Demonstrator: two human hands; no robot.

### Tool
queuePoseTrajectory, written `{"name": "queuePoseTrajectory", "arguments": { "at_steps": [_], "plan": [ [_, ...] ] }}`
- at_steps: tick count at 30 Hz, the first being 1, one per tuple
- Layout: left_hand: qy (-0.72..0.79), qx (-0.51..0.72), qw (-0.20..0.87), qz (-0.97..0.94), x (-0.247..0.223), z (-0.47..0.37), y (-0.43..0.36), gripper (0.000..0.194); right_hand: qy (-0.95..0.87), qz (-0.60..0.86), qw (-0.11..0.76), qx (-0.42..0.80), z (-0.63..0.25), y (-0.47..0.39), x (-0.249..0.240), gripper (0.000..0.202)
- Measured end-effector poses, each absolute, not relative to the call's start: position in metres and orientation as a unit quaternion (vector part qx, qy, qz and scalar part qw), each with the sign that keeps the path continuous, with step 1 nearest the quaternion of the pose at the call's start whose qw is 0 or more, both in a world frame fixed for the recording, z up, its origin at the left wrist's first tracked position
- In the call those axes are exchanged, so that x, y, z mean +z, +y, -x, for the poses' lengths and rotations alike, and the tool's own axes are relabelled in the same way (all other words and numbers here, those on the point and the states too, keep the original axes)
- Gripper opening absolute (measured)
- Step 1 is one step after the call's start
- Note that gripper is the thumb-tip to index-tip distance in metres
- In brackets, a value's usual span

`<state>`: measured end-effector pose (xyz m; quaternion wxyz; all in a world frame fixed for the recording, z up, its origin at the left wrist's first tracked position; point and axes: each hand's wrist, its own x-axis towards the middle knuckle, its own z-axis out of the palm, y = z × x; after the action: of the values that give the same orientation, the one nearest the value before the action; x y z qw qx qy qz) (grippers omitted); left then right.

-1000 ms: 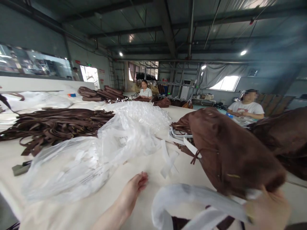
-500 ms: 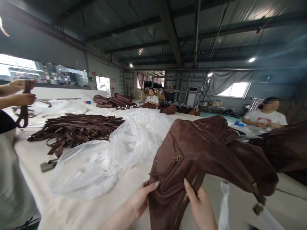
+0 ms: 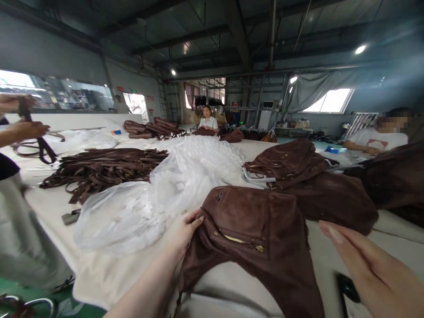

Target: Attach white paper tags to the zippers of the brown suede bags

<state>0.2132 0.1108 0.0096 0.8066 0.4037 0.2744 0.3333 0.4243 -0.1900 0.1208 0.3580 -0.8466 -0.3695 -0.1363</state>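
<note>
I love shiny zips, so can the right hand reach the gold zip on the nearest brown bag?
Probably yes: the right hand is just beside the nearest brown bag, seems to hold nothing, and the gold zip shows with nothing lying across it.

Brown bag (image 3: 241, 212), lower centre: a matt, suede-like surface is seen, softly creased.
Zip (image 3: 233, 238) of bag: shiny, gold-coloured metal is shown.
Clear bag (image 3: 185, 172), centre: thin, glossy plastic is wrinkled.
Brown straps (image 3: 102, 170), left: matt, leather-like material is noticed.
Table cover (image 3: 96, 271), lower left: pale, matt cloth is seen.
</note>
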Motion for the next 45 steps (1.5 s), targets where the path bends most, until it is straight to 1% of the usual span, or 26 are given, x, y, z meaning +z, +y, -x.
{"name": "queuePoseTrajectory", "arguments": {
  "at_steps": [3,6,9,12,14,16,17,19,20,22,25,26,28,33,35,38,41,43,45],
  "plan": [
    [0.265,0.272,0.823,-0.423,0.016,-0.214,0.098,0.046,-0.384,0.864,0.321,-0.059,-0.410,-0.172,0.122,0.043],
    [0.261,0.210,0.833,-0.441,0.020,-0.212,0.093,0.051,-0.422,0.861,0.284,-0.024,-0.401,-0.155,0.117,0.033],
    [0.239,0.203,0.821,-0.477,0.019,-0.213,0.090,0.055,-0.445,0.863,0.240,-0.004,-0.394,-0.139,0.105,0.024],
    [0.222,0.193,0.785,-0.545,0.011,-0.221,0.082,0.061,-0.472,0.864,0.175,0.018,-0.385,-0.120,0.087,0.027],
    [0.193,0.177,0.750,-0.607,0.004,-0.229,0.074,0.066,-0.487,0.865,0.114,0.042,-0.379,-0.108,0.073,0.030],
    [0.127,0.184,0.687,-0.692,-0.004,-0.236,0.067,0.071,-0.485,0.870,0.065,0.063,-0.377,-0.099,0.059,0.032],
    [0.089,0.188,0.647,-0.733,-0.007,-0.238,0.064,0.075,-0.482,0.872,0.054,0.072,-0.378,-0.097,0.053,0.033],
    [0.040,0.185,0.583,-0.790,-0.012,-0.241,0.061,0.080,-0.488,0.867,0.064,0.074,-0.383,-0.096,0.042,0.035],
    [0.038,0.182,0.568,-0.802,-0.014,-0.241,0.061,0.078,-0.497,0.862,0.079,0.067,-0.386,-0.096,0.037,0.035],
    [0.087,0.200,0.562,-0.798,-0.017,-0.242,0.066,0.063,-0.507,0.854,0.106,0.053,-0.392,-0.099,0.031,0.034],
    [0.243,0.314,0.536,-0.745,-0.017,-0.245,0.081,0.036,-0.498,0.857,0.117,0.057,-0.397,-0.103,0.027,0.031],
    [0.289,0.346,0.520,-0.726,-0.017,-0.247,0.088,0.031,-0.494,0.860,0.117,0.058,-0.397,-0.103,0.028,0.030],
    [0.346,0.368,0.508,-0.698,-0.016,-0.254,0.104,0.024,-0.493,0.860,0.121,0.049,-0.396,-0.104,0.030,0.029],
    [0.388,0.335,0.528,-0.677,-0.014,-0.275,0.137,0.015,-0.508,0.851,0.130,0.033,-0.390,-0.108,0.039,0.023],
    [0.391,0.330,0.525,-0.680,-0.010,-0.278,0.144,0.018,-0.514,0.846,0.141,0.032,-0.388,-0.111,0.047,0.020],
    [0.385,0.317,0.527,-0.688,-0.001,-0.275,0.146,0.022,-0.526,0.827,0.198,0.035,-0.382,-0.115,0.065,0.014],
    [0.369,0.310,0.536,-0.693,0.016,-0.264,0.132,0.019,-0.531,0.803,0.265,0.054,-0.371,-0.114,0.084,0.008],
    [0.346,0.328,0.531,-0.701,0.030,-0.251,0.110,0.016,-0.520,0.795,0.300,0.092,-0.364,-0.110,0.090,0.019],
    [0.298,0.361,0.501,-0.728,0.044,-0.236,0.079,0.015,-0.487,0.784,0.350,0.160,-0.357,-0.103,0.088,0.034]
  ]
}}
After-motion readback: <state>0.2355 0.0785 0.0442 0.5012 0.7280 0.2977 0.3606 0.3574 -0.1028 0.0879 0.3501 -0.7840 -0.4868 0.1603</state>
